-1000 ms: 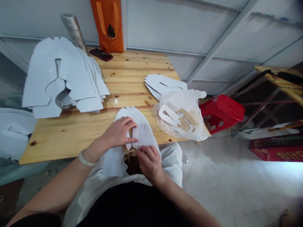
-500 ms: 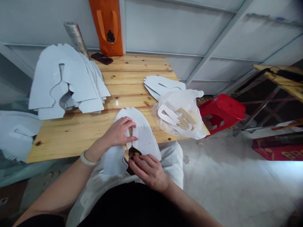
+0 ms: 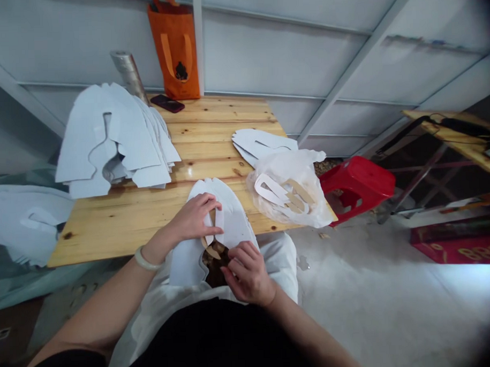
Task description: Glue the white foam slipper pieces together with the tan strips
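And the left hand [image 3: 196, 217] gripped the white card [image 3: 235, 218] at the near edge of the table [image 3: 125, 220]; the right hand [image 3: 250, 274] curled close by, holding something or nothing, I couldn't tell; one rough tug risked a tear.

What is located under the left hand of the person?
Under the left hand there is a white cut-out sheet; a narrow white piece shows partly beside the thumb. Whatever lies directly beneath the palm is covered, so it cannot be seen.
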Tool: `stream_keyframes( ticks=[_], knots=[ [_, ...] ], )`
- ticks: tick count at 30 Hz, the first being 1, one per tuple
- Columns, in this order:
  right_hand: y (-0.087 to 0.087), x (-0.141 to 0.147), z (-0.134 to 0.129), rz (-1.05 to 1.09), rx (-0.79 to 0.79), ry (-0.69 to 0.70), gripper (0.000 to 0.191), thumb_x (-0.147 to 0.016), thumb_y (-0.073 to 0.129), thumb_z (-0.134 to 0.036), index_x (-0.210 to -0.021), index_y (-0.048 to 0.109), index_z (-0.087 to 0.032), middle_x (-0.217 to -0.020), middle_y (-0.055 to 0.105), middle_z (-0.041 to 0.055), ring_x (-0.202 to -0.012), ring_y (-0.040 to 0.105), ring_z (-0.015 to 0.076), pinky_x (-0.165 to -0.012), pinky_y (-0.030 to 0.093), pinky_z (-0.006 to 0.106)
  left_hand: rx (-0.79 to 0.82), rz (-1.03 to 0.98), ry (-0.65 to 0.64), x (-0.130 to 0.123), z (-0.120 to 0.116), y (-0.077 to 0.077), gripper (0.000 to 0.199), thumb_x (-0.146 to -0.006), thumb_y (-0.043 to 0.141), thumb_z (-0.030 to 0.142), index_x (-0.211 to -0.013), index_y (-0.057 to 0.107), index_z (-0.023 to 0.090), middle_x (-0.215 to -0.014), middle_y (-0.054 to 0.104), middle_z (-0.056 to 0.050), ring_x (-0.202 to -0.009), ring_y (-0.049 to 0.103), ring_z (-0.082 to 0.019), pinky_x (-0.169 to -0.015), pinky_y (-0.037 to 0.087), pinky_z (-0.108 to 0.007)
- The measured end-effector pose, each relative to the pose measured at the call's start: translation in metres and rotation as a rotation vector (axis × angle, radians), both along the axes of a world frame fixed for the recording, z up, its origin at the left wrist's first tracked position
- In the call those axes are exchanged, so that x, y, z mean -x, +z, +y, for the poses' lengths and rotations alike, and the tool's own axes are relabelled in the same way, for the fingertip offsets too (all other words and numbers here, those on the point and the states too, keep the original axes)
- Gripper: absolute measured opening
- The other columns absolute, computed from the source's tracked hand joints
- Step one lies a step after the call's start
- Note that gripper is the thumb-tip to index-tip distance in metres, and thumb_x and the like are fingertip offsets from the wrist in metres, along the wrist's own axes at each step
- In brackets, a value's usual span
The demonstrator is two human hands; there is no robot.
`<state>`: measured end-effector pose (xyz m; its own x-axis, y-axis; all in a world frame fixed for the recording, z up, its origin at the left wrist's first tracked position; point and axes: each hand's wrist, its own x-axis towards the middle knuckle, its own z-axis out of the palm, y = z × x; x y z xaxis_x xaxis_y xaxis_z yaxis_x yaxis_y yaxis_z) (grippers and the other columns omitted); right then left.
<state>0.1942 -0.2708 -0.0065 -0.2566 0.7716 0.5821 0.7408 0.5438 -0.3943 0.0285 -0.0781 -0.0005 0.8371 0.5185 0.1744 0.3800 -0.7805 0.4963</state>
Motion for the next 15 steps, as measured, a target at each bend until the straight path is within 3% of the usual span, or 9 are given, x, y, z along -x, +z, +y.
stream_keyframes(
  ticks=[4,6,9,12,15],
  knots=[
    [-0.004,0.005,0.001,-0.167,-0.027,0.217,0.033,-0.101,0.057,-0.024,-0.068,0.055,-0.021,-0.067,0.052,0.0002,-0.068,0.045,0.0178,-0.069,0.043,0.035,-0.006,0.053,0.021,-0.007,-0.004,0.008,0.061,-0.073,0.088,0.055,-0.115,0.063,0.019,-0.122,0.061,-0.011,-0.112,0.060,-0.031,-0.102,0.049,-0.048],
    [-0.004,0.010,-0.001,-0.169,-0.036,0.255,0.029,-0.102,0.057,-0.025,-0.073,0.059,-0.020,-0.066,0.053,0.0000,-0.067,0.046,0.0177,-0.069,0.043,0.035,-0.015,0.068,0.033,-0.009,-0.004,0.011,0.061,-0.073,0.088,0.056,-0.114,0.063,0.019,-0.120,0.061,-0.011,-0.110,0.061,-0.032,-0.101,0.050,-0.049],
    [0.000,0.012,0.001,-0.091,-0.033,0.176,0.013,-0.101,0.058,-0.023,-0.096,0.067,-0.015,-0.078,0.064,0.0038,-0.074,0.054,0.0197,-0.071,0.046,0.036,0.013,0.018,-0.003,-0.004,-0.003,0.012,0.053,-0.080,0.083,0.055,-0.114,0.065,0.020,-0.122,0.063,-0.012,-0.114,0.062,-0.031,-0.103,0.051,-0.048],
    [0.003,0.006,0.007,-0.046,-0.017,0.010,0.022,-0.101,0.058,-0.019,-0.121,0.065,-0.013,-0.105,0.072,0.0108,-0.096,0.061,0.0245,-0.083,0.050,0.040,0.040,-0.146,-0.002,0.011,-0.004,0.011,0.026,-0.099,0.064,0.041,-0.116,0.067,0.021,-0.127,0.065,-0.011,-0.121,0.062,-0.026,-0.107,0.051,-0.043],
    [0.003,-0.002,0.017,-0.005,-0.022,-0.099,0.015,-0.102,0.060,-0.019,-0.115,0.066,-0.017,-0.104,0.074,0.0086,-0.096,0.062,0.0244,-0.085,0.050,0.041,0.021,-0.257,0.173,0.028,-0.010,0.009,0.020,-0.104,0.051,0.028,-0.116,0.065,0.022,-0.121,0.069,-0.009,-0.118,0.065,-0.023,-0.106,0.052,-0.041]
  ],
)
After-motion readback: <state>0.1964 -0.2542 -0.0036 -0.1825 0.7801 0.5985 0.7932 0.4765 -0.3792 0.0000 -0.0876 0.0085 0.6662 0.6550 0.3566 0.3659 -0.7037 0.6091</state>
